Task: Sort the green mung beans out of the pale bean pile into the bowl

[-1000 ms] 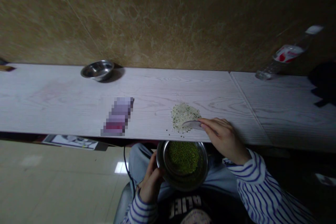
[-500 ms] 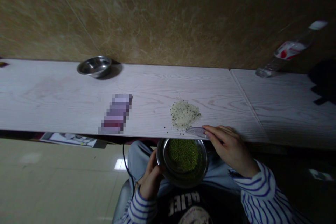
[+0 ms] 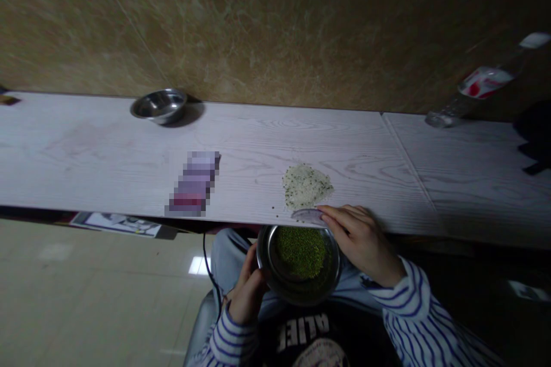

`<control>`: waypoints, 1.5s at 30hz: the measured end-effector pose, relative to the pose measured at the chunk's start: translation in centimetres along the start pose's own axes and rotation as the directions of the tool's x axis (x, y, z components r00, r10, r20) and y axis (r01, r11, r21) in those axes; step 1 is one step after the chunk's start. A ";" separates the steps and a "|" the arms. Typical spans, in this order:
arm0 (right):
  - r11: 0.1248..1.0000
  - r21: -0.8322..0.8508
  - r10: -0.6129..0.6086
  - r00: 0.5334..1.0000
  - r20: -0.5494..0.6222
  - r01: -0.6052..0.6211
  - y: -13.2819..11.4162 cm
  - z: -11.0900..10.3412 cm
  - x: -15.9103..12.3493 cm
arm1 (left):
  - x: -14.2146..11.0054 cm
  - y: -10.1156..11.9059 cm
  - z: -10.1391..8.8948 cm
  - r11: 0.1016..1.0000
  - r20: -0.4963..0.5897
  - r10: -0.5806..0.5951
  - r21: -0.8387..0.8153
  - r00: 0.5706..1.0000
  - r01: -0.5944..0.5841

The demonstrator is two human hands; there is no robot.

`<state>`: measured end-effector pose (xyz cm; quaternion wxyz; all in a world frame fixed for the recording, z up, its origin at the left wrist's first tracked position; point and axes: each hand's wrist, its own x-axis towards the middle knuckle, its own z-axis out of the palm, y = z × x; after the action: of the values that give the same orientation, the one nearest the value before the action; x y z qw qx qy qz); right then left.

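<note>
My left hand (image 3: 248, 287) grips the left rim of a metal bowl (image 3: 333, 284) held over my lap, just under the counter's front edge. Green beans (image 3: 301, 252), apparently mung beans, lie inside it. In my right hand (image 3: 357, 235) is a thin, clear, curved-edged scraper (image 3: 307, 217), pinched between thumb and fingers. It rests at the counter edge above the bowl, in front of a pile of white rice grains (image 3: 306, 186) with dark green beans mixed in. A few loose beans lie left of the scraper.
A second metal bowl (image 3: 159, 108) stands by the wall at the back left. A blurred-out flat rectangular object (image 3: 196, 183) lies left of the rice. Toward the right stands a clear plastic bottle (image 3: 477, 86), with a dark item (image 3: 536, 137) beyond it.
My right hand has slid the scraper left along the counter's front edge. My left hand and the bowl hold their place. The view has shifted slightly.
</note>
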<state>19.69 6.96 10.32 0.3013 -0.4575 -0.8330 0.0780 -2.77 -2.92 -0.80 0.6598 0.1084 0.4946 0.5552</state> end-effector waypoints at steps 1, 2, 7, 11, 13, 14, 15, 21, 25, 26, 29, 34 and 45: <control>1.000 -0.003 -0.002 1.000 -0.003 0.002 -0.1 0.2 0.1 | 0.1 -0.1 -0.1 1.000 0.004 0.005 0.008 1.000 -0.005; 1.000 -0.003 -0.002 1.000 -0.007 0.002 -0.3 0.3 0.2 | 0.2 -0.1 -0.2 1.000 0.014 0.013 0.016 1.000 -0.013; 1.000 -0.002 0.027 0.999 -0.038 -0.027 -1.1 1.1 0.8 | 0.2 0.2 0.0 0.997 0.067 0.070 0.024 0.995 -0.072; 0.999 0.004 0.042 0.997 -0.065 -0.041 -1.7 1.7 1.2 | -0.2 0.6 0.2 0.999 0.015 0.032 0.006 0.999 -0.033; 0.999 0.014 0.038 0.997 -0.068 -0.037 -2.0 2.0 1.4 | -0.3 0.8 0.2 1.000 0.003 0.031 0.000 1.000 -0.031; 0.999 0.020 0.034 0.997 -0.068 -0.033 -2.2 2.1 1.4 | -0.3 0.9 0.2 0.999 0.000 0.037 -0.003 0.999 -0.037; 0.999 0.028 0.028 0.997 -0.066 -0.027 -2.4 2.2 1.5 | -0.4 1.0 0.2 0.999 -0.003 0.041 -0.005 0.999 -0.041; 0.997 0.068 0.025 0.999 -0.034 -0.022 -3.3 2.3 1.5 | -0.3 1.8 0.2 0.998 -0.007 0.061 -0.024 0.998 -0.061; 0.993 0.059 0.110 0.990 -0.085 -0.105 -3.2 2.5 1.4 | -0.2 2.1 0.0 0.996 -0.012 0.092 0.002 0.996 -0.092; 0.990 0.053 0.133 0.987 -0.093 -0.128 -3.1 2.6 1.3 | -0.1 2.1 -0.1 0.995 -0.023 0.103 0.012 0.994 -0.103; 0.982 0.026 0.187 0.976 -0.111 -0.185 -2.9 3.0 1.2 | 0.0 2.1 -0.4 0.992 -0.052 0.128 0.021 0.990 -0.128; 0.978 0.008 0.207 0.970 -0.126 -0.208 -3.0 3.7 2.1 | 0.0 2.3 -0.6 0.994 -0.072 0.106 -0.010 0.992 -0.107; 0.991 0.131 0.017 0.998 0.052 -0.024 -4.1 2.9 2.0 | -0.4 3.1 -0.7 0.984 -0.138 0.175 -0.003 0.975 -0.177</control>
<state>14.31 6.69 10.53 0.3086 -0.4431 -0.8287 0.1474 -5.21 -2.36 1.23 0.5732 0.1083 0.5232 0.6213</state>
